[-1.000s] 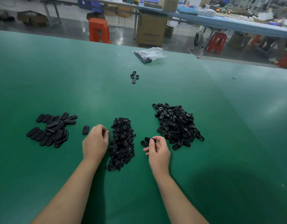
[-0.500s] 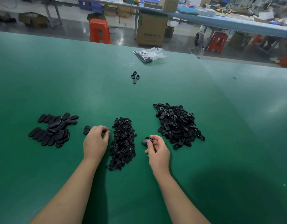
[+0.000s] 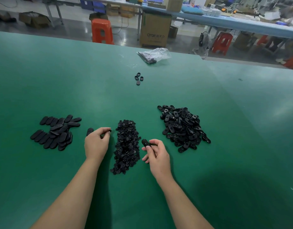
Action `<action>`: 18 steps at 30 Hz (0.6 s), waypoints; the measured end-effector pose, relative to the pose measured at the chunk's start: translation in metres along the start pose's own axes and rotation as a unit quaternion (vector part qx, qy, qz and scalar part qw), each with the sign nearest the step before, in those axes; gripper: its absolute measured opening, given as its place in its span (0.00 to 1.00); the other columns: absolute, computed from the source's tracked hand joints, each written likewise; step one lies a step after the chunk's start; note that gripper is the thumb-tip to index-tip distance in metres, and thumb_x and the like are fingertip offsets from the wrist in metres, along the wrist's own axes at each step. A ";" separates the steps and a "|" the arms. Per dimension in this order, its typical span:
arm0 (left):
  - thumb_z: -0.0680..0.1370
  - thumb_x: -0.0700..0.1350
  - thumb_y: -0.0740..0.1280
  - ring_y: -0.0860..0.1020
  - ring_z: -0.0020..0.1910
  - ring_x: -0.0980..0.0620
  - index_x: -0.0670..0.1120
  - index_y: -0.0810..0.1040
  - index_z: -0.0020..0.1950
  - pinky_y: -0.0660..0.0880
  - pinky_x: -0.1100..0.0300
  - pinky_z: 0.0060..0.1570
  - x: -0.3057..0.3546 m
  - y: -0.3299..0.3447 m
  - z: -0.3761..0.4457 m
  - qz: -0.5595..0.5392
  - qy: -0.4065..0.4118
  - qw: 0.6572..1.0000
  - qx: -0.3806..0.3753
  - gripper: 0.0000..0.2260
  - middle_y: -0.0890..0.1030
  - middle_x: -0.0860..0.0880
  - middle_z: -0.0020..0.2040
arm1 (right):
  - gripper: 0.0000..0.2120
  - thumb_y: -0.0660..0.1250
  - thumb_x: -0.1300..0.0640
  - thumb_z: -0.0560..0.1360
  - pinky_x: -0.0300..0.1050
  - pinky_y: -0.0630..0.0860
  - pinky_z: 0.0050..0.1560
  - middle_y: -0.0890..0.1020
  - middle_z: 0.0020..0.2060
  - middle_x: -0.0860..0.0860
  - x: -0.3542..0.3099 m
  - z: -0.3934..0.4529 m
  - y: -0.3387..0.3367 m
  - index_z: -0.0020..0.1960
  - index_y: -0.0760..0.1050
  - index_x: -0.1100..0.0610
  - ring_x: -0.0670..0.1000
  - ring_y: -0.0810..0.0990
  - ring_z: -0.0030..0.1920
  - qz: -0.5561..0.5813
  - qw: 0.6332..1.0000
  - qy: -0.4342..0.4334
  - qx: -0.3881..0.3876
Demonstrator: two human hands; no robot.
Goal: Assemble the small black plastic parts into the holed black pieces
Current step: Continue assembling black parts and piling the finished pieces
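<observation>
Lifted clear of the green counter (image 3: 208,187), the oval holed black piece (image 3: 145,142) now sits pinched in the right hand (image 3: 156,154), at three o'clock of the small-parts heap (image 3: 126,146). The left hand (image 3: 97,142) pinches a tiny black plastic part (image 3: 110,130). Misaligned pressing could likely pop that part loose into the heap.

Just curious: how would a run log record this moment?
left hand: pinches small part | right hand: holds oval piece | not joined
</observation>
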State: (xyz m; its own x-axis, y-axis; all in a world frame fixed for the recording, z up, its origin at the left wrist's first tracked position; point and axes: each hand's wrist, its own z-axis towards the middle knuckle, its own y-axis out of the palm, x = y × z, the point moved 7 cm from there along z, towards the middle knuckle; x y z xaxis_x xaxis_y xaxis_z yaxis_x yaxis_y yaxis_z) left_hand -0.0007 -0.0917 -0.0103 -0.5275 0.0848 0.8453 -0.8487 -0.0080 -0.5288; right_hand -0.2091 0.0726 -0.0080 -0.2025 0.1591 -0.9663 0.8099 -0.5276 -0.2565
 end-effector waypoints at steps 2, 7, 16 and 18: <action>0.78 0.44 0.70 0.70 0.23 0.52 0.57 0.85 0.49 0.69 0.61 0.26 -0.001 0.000 0.001 -0.024 -0.012 1.000 -0.002 0.08 0.83 0.55 0.36 | 0.09 0.63 0.60 0.84 0.41 0.81 0.38 0.85 0.45 0.45 0.001 0.002 0.000 0.60 0.73 0.47 0.48 0.84 0.38 0.002 1.000 0.005 -0.005; 0.77 0.43 0.71 0.67 0.24 0.54 0.57 0.85 0.44 0.66 0.62 0.28 -0.003 0.000 0.005 -0.118 -0.057 0.991 -0.015 0.08 0.81 0.54 0.30 | 0.12 0.62 0.61 0.83 0.41 0.82 0.39 0.84 0.46 0.46 0.008 0.006 0.001 0.61 0.74 0.47 0.46 0.84 0.41 -0.016 0.999 0.024 -0.020; 0.75 0.40 0.73 0.75 0.30 0.63 0.54 0.84 0.47 0.69 0.74 0.35 0.080 0.037 -0.036 -0.064 0.108 0.982 -0.143 0.08 0.82 0.59 0.35 | 0.10 0.61 0.63 0.83 0.42 0.79 0.35 0.85 0.46 0.50 0.006 0.008 -0.001 0.54 0.74 0.49 0.48 0.82 0.33 0.029 0.999 0.017 -0.012; 0.75 0.41 0.73 0.76 0.33 0.65 0.54 0.82 0.45 0.70 0.74 0.37 0.095 0.050 -0.047 -0.017 0.149 0.974 -0.169 0.07 0.81 0.61 0.35 | 0.10 0.61 0.64 0.83 0.42 0.79 0.34 0.85 0.44 0.50 0.006 0.008 -0.001 0.54 0.74 0.49 0.48 0.82 0.33 0.035 0.999 0.015 -0.006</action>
State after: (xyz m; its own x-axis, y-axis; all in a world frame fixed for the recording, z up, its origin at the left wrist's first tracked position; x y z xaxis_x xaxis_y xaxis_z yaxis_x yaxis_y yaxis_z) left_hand -0.0909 -0.0369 0.0401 -0.4217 0.3644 0.8303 -0.7782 0.3245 -0.5377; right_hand -0.2160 0.0674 -0.0140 -0.1286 0.1468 -0.9808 0.8281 -0.5283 -0.1877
